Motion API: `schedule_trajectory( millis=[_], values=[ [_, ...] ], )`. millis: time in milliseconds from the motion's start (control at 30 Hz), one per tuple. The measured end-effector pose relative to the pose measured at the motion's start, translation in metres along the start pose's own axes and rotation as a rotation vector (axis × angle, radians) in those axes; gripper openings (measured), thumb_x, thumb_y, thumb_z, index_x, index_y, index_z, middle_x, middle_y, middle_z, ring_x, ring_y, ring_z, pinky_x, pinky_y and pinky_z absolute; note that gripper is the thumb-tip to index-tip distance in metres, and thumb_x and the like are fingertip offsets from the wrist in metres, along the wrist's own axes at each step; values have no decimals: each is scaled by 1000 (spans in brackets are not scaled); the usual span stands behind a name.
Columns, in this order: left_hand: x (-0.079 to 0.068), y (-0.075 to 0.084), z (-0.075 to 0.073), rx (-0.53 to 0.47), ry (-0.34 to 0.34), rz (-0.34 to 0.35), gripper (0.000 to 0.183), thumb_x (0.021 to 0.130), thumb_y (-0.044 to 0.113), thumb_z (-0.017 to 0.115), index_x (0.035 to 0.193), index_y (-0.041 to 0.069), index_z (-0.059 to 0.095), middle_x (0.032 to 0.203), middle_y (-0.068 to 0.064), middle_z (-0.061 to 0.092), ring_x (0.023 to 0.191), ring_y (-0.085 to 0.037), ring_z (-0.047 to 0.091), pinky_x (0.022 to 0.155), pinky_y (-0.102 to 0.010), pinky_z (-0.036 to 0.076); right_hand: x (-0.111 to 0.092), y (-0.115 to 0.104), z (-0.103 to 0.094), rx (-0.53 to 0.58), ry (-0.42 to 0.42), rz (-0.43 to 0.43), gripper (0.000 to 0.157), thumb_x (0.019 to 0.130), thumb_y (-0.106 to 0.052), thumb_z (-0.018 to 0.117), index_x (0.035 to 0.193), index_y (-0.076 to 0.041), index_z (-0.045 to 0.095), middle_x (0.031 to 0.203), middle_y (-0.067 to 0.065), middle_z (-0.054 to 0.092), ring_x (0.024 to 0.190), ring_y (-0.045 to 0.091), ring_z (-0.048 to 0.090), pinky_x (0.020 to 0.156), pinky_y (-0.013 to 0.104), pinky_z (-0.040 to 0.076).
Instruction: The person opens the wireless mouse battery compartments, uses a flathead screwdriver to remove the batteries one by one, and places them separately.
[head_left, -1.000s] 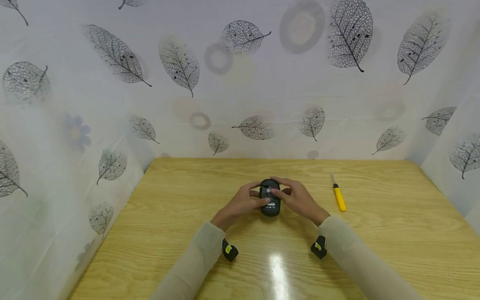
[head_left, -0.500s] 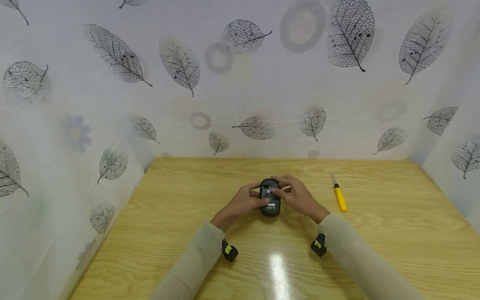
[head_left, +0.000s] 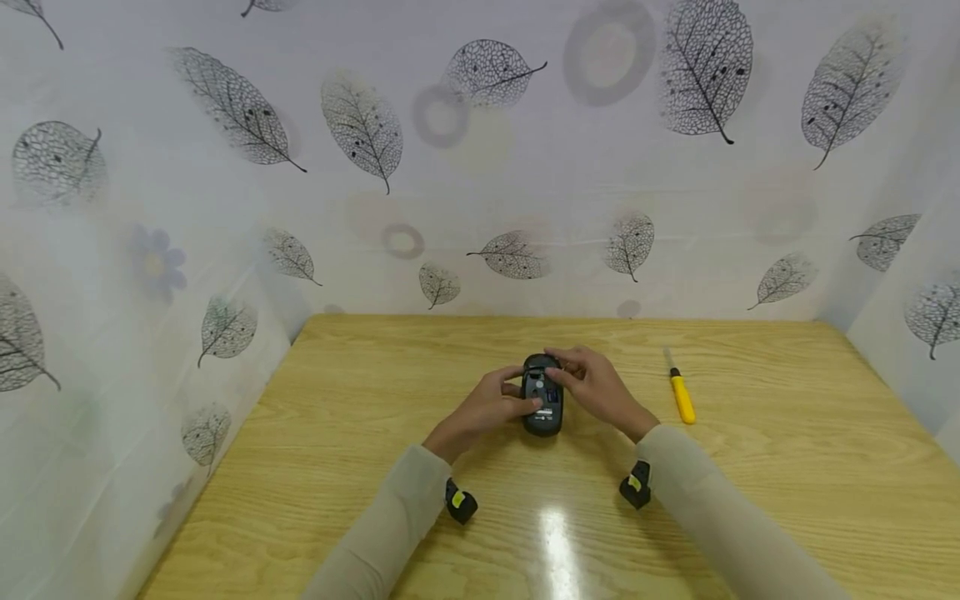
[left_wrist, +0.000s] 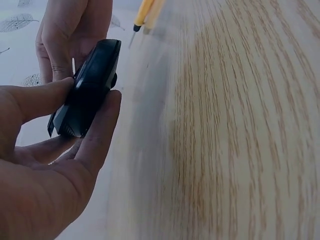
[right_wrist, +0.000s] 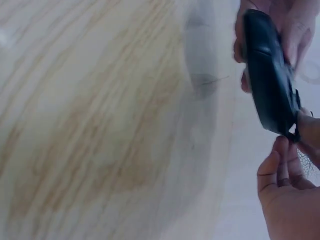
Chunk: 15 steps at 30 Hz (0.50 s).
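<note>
A black computer mouse (head_left: 543, 422) is held underside up above the table, with a label and dark recesses showing. My left hand (head_left: 487, 412) grips its left side, thumb across the underside and fingers beneath. At the far end, my right hand (head_left: 597, 387) pinches a thin dark cover between thumb and fingers. In the right wrist view this cover (right_wrist: 294, 133) stands slightly off the end of the mouse (right_wrist: 270, 75). From the left wrist view the mouse (left_wrist: 90, 90) appears edge-on, tilted, between thumb and fingers. Most of the cover is hidden by the right fingers.
To the right on the wooden table (head_left: 360, 367) lies a screwdriver (head_left: 682, 400) with a yellow handle, its tip pointing away. A leaf-patterned curtain (head_left: 525, 167) hangs behind and along the sides. Each wrist wears a small black camera.
The right thumb has slid toward the far end of the mouse, and the right hand has shifted slightly away. A dark recess in the underside now shows. The left hand keeps its grip.
</note>
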<state>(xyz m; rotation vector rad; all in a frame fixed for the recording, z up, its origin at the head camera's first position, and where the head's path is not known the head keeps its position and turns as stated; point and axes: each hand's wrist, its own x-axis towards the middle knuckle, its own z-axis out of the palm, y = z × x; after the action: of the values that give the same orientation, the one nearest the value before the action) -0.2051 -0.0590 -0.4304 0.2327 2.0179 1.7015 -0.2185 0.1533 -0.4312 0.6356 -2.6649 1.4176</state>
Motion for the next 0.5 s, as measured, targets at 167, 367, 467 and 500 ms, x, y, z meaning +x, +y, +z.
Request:
schedule_trajectory(
  millis=[167,367,467,500],
  values=[
    [0,0,1,18,18,-19,68,94,19,75,152,8,42,119,-14,66,103,-22,68,90,-38,59,2,0,-3,45,26,7,35,98,-11,68,131,1,66,99,12,72,81,21,66,68,27,54],
    [-1,1,1,0,-3,-28,66,96,17,72,153,3,40,124,-15,63,103,-24,68,86,-39,60,4,-1,-7,107,15,47,35,99,-12,68,130,3,66,93,11,73,82,38,67,65,27,54],
    [-2,2,2,18,-3,-27,65,96,18,72,151,2,42,129,-15,60,105,-23,67,87,-37,60,5,1,-8,142,25,88,35,99,-15,68,131,0,66,94,11,73,83,38,67,68,33,58],
    [-2,2,2,29,-1,-27,65,95,18,73,150,1,44,131,-15,59,106,-22,67,88,-37,60,6,1,-9,155,29,100,36,100,-16,67,132,0,65,95,12,73,83,37,67,70,36,59]
  ],
)
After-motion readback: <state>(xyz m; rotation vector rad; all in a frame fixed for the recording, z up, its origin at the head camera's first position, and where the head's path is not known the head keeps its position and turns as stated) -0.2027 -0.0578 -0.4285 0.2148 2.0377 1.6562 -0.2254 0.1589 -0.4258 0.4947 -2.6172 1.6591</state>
